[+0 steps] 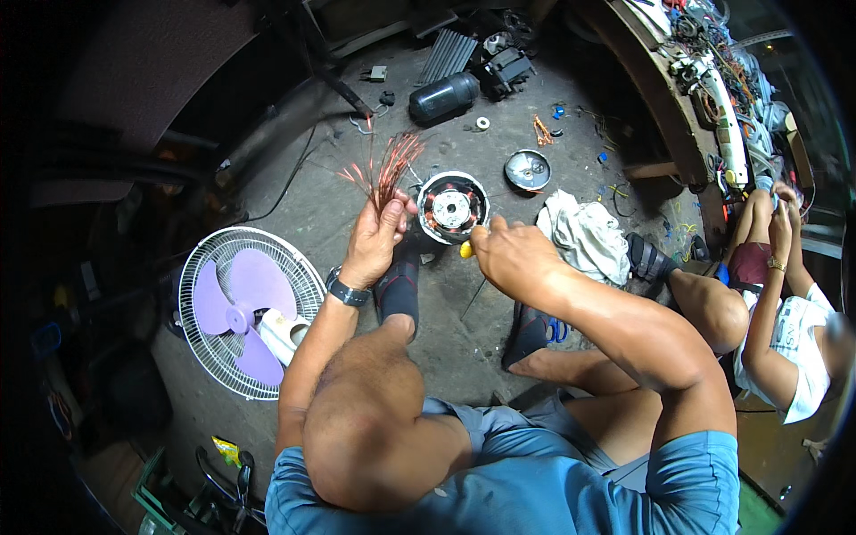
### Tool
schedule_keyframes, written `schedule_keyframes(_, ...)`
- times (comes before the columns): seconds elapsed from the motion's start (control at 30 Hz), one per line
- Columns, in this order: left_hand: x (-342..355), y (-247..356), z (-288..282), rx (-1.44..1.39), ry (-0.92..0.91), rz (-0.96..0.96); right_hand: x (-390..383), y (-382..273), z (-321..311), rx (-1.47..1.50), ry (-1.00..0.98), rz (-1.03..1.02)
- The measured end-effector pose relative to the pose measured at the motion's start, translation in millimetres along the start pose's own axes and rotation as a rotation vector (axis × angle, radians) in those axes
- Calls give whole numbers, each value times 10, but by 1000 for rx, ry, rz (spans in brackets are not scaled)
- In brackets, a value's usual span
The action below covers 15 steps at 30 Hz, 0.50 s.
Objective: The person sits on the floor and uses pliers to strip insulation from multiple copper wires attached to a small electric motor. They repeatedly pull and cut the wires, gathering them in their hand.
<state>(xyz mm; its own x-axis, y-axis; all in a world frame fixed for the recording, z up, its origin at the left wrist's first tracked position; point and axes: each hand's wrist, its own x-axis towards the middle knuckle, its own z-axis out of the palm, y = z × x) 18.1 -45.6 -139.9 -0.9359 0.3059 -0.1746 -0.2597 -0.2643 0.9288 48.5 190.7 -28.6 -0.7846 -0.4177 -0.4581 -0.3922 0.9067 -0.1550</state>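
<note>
A loose bundle of copper wires (385, 174) fans upward from my left hand (374, 239), whose fingers are closed round its lower end. Just right of that hand, a round motor stator (453, 209) with copper windings sits in its metal housing, close to my left foot. My right hand (519, 256) is closed in front of the stator, on its near right side. A small yellow thing (465, 251) sticks out from its fingertips, and the rest of it is hidden by the hand. Below the hand runs a thin dark rod (474, 299); whether it belongs to the yellow thing I cannot tell.
A fan with purple blades (236, 318) lies at the left. A round metal cover (528, 169), a white cloth (584, 236) and a black cylinder (444, 96) lie farther out. Blue scissors (556, 330) rest by my right foot. Another person (785, 339) sits at the right, near a cluttered bench (655, 85).
</note>
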Motion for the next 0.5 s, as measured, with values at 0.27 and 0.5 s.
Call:
schedule_keyframes(0.27, 29, 118, 266, 208, -279, 78, -362, 70, -374, -39, 42, -4)
schedule_keyframes(0.5, 6, 134, 332, 462, -166, 37, -471, 6, -856, 55, 191, -9)
